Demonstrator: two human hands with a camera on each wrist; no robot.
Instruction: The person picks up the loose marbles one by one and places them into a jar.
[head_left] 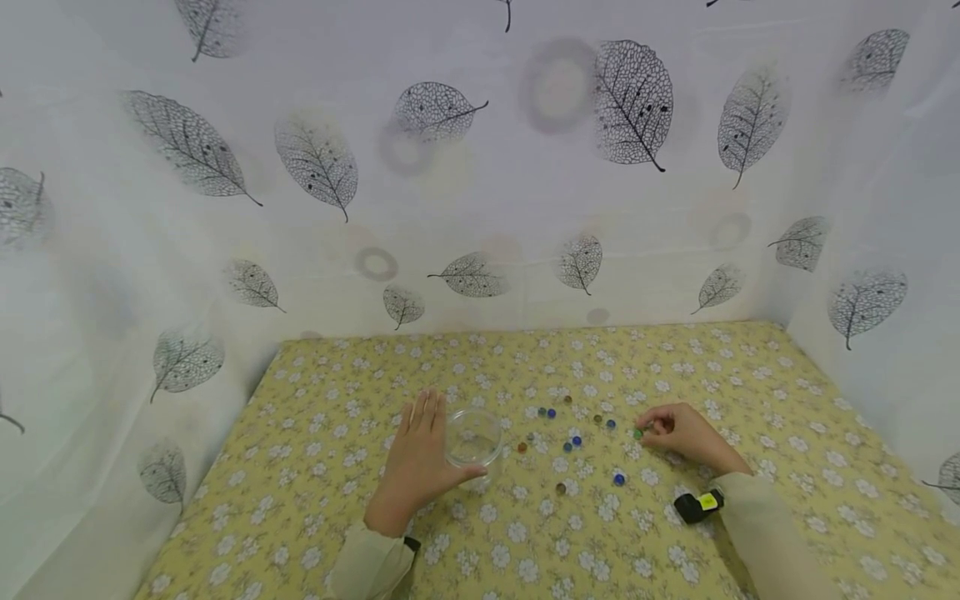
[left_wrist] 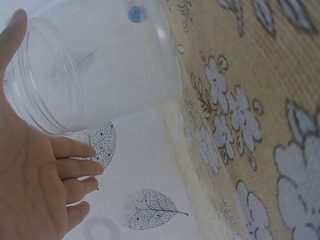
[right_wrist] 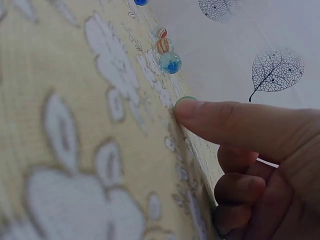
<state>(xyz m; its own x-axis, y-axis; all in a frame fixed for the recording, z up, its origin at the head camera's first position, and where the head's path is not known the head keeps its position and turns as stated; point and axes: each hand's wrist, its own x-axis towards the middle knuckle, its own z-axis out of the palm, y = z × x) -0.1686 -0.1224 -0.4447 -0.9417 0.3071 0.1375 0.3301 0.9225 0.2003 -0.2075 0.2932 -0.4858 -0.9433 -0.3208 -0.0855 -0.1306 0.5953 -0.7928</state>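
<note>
- And here's my right hand (head_left: 686, 433), pinching the green marble (head_left: 637, 434) between thumb and fingertips, low over the tablecloth (head_left: 300, 467), at the right end of the scatter!
- That's a tip-only hold on smooth, round glass, so I'd worry about a squirt: squeeze off-centre and it could shoot away. Whether it's clear of the cloth, I can't tell.
- My left hand (head_left: 416, 479) stands flat beside the jar (left_wrist: 127, 70), fingers straight, thumb out across the near side, gripping nothing; contact I can't confirm.
- The jar's upright, left of the marbles, and looks light; a nudge from that palm or thumb could tip it or slide it.
- Watch the blue marble (head_left: 619, 480), near the black wrist camera (head_left: 697, 505): drop my right wrist and I might clip it rolling.
- Any low leftward sweep would cross loose glass, with the orange marble (head_left: 522, 447) near the jar; one brush and they could scatter, since I see no rim on the table to stop them.
</note>
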